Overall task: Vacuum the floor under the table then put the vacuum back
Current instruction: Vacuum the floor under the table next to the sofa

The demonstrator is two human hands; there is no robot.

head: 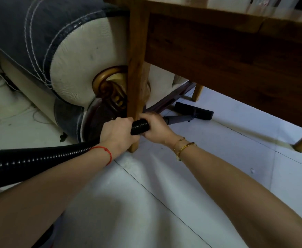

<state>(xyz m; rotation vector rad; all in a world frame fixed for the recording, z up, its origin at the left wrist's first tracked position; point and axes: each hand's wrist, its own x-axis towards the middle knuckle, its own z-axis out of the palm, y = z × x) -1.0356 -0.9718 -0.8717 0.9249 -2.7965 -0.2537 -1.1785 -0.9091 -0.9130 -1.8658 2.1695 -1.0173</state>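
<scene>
single head view, close, facing forward-down at floor (pixel 182 176) beneath table (pixel 218 56).

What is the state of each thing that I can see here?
left hand: closed around the hose.
right hand: closed around the hose.
hose: held, runs off to the left.
floor nozzle: flat on the floor under the table.

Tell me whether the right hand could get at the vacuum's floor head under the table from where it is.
Probably not directly. The right hand grips the black hose beside the near table leg, while the floor head lies further in under the table; the low apron blocks a reach from above.
</scene>
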